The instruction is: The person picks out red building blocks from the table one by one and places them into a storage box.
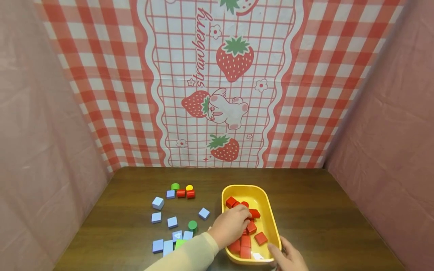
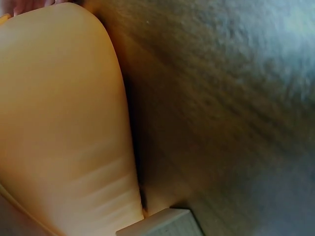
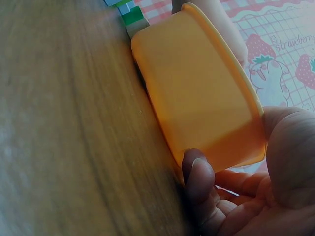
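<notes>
Lengthwise, yellow tray [image 1: 273, 222] runs front-to-back; R hand [image 1: 288, 258] fingers grasp near end, L hand [image 1: 230, 226] fingers curled on red blocks [image 1: 251, 227]

Lower centre of the head view, the tray [image 1: 271, 218] sits on the surface [image 1: 322, 210], a pile of blocks [image 1: 249, 229] inside it. The left hand [image 1: 232, 226] comes in from the lower left and lies over those blocks. The right hand [image 1: 288, 258] is at the tray's near right corner, bottom of frame. Left of the tray, loose blocks [image 1: 173, 222] lie scattered, with cylinders [image 1: 183, 190] behind them.
</notes>
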`<state>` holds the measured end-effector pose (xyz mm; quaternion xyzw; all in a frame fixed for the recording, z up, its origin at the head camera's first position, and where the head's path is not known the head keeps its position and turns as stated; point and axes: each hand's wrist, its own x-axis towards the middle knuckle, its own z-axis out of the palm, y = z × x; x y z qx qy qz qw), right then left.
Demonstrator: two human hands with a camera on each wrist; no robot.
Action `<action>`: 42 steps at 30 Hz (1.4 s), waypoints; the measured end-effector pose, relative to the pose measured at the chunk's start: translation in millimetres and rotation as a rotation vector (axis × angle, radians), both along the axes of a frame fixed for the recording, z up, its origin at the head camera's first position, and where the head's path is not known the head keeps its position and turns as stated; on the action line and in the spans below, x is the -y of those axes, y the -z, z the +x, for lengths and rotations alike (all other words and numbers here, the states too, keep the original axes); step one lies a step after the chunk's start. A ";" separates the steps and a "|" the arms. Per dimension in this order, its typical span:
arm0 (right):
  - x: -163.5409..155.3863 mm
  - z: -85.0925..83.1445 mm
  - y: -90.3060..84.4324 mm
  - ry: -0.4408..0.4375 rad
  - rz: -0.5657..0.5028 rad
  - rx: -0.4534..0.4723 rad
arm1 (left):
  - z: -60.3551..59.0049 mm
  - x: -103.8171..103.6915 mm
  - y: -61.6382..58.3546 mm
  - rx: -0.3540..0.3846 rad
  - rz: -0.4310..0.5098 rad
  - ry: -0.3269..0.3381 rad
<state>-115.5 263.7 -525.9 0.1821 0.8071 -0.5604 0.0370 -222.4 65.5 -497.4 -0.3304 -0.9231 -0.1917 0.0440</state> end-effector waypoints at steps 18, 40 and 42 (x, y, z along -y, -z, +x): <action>-4.6 -0.1 2.6 -0.051 -0.034 -0.005 | 0.1 -1.9 -1.4 -0.116 -0.176 0.115; -2.1 -3.6 4.2 -0.037 -0.038 -0.015 | -6.8 20.3 -6.2 -0.192 0.143 0.078; -0.8 -3.9 4.1 -0.031 -0.040 -0.016 | -14.3 33.1 -11.9 -0.249 0.123 0.029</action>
